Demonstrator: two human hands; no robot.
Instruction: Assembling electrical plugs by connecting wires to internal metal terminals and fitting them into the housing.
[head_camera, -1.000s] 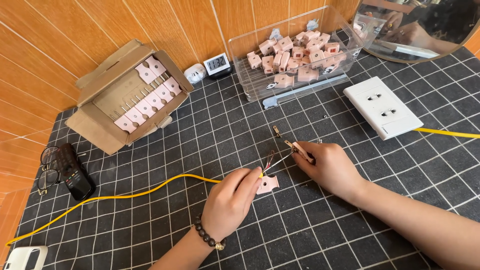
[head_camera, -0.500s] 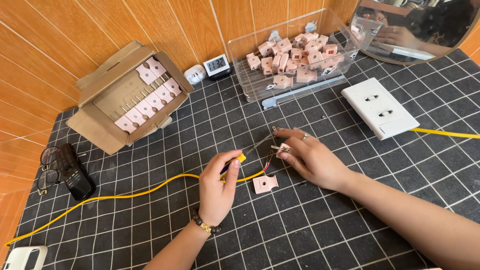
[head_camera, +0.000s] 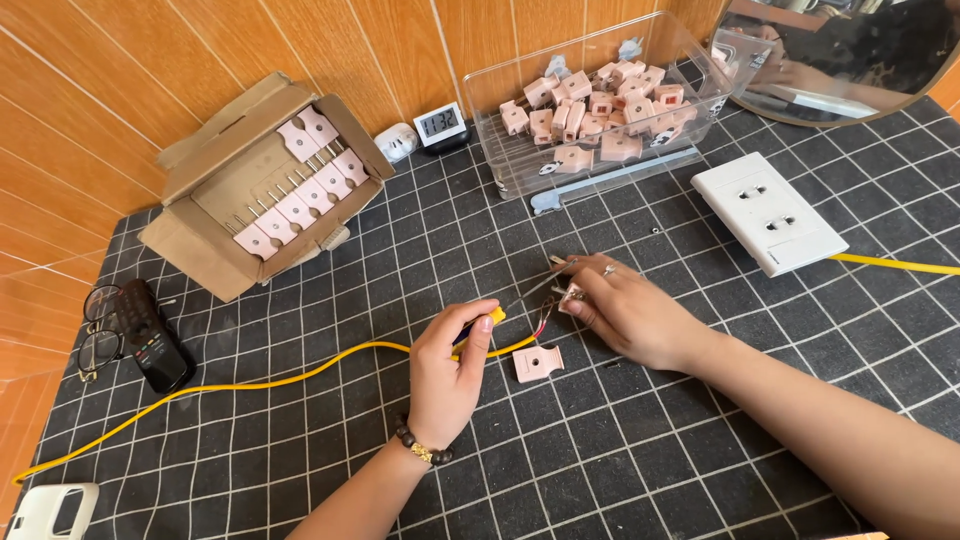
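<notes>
Yellow insulated cable (head_camera: 250, 383) runs from the lower left of the frame toward the middle, where our left hand (head_camera: 450, 370) is closed around a yellow-handled screwdriver (head_camera: 480, 327), its thin shaft pointing up and right. Just right of that hand, loose on the dark gridded mat (head_camera: 620, 470), lies a pink plastic plug cover half (head_camera: 537, 363), so we judge the plug is open and not yet closed up. At centre frame our right hand (head_camera: 625, 310) pinches the other pink plug half (head_camera: 572, 294) between fingertips, with the cable's bared red and dark wires (head_camera: 541, 322) leading into it; the screwdriver tip sits at or near this piece, though we cannot tell if it touches a screw. Wiring appears to be under way, with the cover left to fit. Farther up right rests a white double wall socket (head_camera: 768, 212); beyond it a clear plastic tub of pink plug parts (head_camera: 600, 105), and upper left a cardboard box of finished pink plugs (head_camera: 270, 190).
</notes>
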